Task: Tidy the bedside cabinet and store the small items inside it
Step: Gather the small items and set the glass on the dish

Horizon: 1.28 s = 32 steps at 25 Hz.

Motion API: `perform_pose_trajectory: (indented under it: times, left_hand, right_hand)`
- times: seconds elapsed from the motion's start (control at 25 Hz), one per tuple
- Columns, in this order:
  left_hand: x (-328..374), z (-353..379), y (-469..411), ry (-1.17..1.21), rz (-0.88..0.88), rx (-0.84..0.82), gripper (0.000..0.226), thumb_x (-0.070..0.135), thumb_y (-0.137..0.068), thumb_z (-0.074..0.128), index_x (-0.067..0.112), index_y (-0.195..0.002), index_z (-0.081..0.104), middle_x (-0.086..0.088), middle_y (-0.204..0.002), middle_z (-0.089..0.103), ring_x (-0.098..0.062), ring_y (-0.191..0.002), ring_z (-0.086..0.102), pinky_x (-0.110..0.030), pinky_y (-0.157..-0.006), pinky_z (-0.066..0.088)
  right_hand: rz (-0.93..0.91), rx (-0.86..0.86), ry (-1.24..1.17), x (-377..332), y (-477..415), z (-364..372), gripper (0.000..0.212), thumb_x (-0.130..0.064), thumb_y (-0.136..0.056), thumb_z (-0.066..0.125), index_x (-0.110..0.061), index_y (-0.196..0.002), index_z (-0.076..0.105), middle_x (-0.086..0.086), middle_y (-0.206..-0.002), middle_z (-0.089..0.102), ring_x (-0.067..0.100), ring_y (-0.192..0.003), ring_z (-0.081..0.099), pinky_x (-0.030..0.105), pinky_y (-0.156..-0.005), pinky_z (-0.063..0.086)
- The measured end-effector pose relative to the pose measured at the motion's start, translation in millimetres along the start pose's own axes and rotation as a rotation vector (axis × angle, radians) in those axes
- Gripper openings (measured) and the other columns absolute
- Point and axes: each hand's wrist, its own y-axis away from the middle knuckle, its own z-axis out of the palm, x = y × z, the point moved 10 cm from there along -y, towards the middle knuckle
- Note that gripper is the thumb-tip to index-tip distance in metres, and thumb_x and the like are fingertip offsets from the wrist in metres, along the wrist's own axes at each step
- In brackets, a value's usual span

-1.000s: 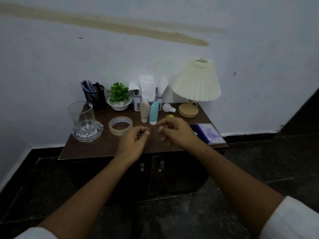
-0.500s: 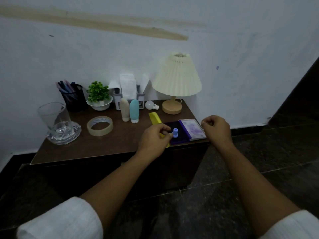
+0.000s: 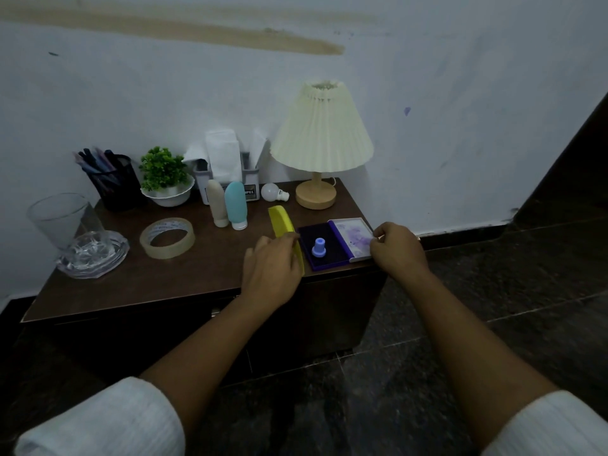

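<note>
Dark brown bedside cabinet (image 3: 204,274) against the wall, doors shut. Landmark: cream pleated-shade lamp with round wooden base (image 3: 320,133) at the back right of the top.

Open purple ink-pad case (image 3: 329,236) lies flat in front of the lamp at the cabinet's front right corner. Its stained white lid is folded out to the right, long axis left-right. Small blue stamp knob (image 3: 318,247) stands upright on the pad.

Yellow plastic comb (image 3: 281,220) lies front-left of the lamp, just left of the case. Long axis front-to-back, near end angled slightly right.

Left hand (image 3: 273,274): bent fingers lie over the comb's near end; can't tell if they grip. Right hand (image 3: 399,250): curled, pinching the lid's right edge.

Clear tape roll (image 3: 167,237) is well left of the lamp.
</note>
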Motion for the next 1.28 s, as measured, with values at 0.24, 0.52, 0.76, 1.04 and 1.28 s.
perform_pose_trajectory:
  times: [0.24, 0.52, 0.76, 1.04, 1.28]
  left_hand:
    - [-24.4, -6.6, 1.4, -0.122, 0.01, -0.02, 0.028, 0.04, -0.1, 0.048, 0.028, -0.121, 0.062, 0.006, -0.127, 0.064, -0.021, -0.117, 0.05, -0.043, -0.094, 0.041]
    - [-1.6, -17.8, 1.0, 0.04, 0.038, 0.047, 0.045, 0.048, -0.096, 0.058, 0.026, -0.136, 0.057, 0.003, -0.136, 0.058, -0.018, -0.127, 0.049, -0.041, -0.101, 0.046]
    - [37.3, -5.4, -17.5, 0.161, 0.04, 0.024, 0.036, 0.042, -0.091, 0.07, 0.026, -0.123, 0.067, 0.003, -0.117, 0.063, -0.015, -0.108, 0.057, -0.03, -0.082, 0.048]
    - [31.3, -9.6, -20.9, 0.215, 0.025, 0.065, 0.018, 0.037, -0.092, 0.069, 0.03, -0.109, 0.07, 0.006, -0.11, 0.062, -0.011, -0.099, 0.059, -0.031, -0.079, 0.051]
    - [-10.0, -32.7, -15.7, 0.362, -0.105, 0.156, 0.011, 0.036, -0.091, 0.071, 0.029, -0.1, 0.071, 0.011, -0.1, 0.065, -0.006, -0.091, 0.06, -0.024, -0.068, 0.045]
  right_hand:
    - [0.014, -0.012, -0.006, -0.8, 0.4, 0.1, 0.031, -0.02, -0.095, 0.06, -0.011, -0.124, 0.063, 0.011, -0.119, 0.066, 0.026, -0.103, 0.062, 0.033, -0.076, 0.048]
    - [0.041, -0.029, 0.024, -1.8, -0.5, 1.6, 0.03, -0.022, -0.095, 0.062, -0.013, -0.123, 0.06, 0.011, -0.118, 0.065, 0.025, -0.103, 0.062, 0.035, -0.076, 0.05]
    - [0.069, -0.006, 0.188, 4.5, -0.1, -0.7, 0.025, -0.024, -0.092, 0.063, -0.012, -0.114, 0.062, 0.011, -0.113, 0.065, 0.028, -0.1, 0.062, 0.033, -0.071, 0.043]
    - [0.092, 0.016, 0.246, 5.1, 0.5, -8.1, 0.023, -0.025, -0.093, 0.064, -0.009, -0.109, 0.062, 0.014, -0.112, 0.066, 0.031, -0.099, 0.064, 0.033, -0.072, 0.044]
    - [0.021, 0.145, 0.16, -19.9, 2.3, -31.9, 0.015, -0.024, -0.095, 0.061, -0.011, -0.103, 0.062, 0.008, -0.099, 0.065, 0.022, -0.08, 0.057, 0.029, -0.062, 0.039]
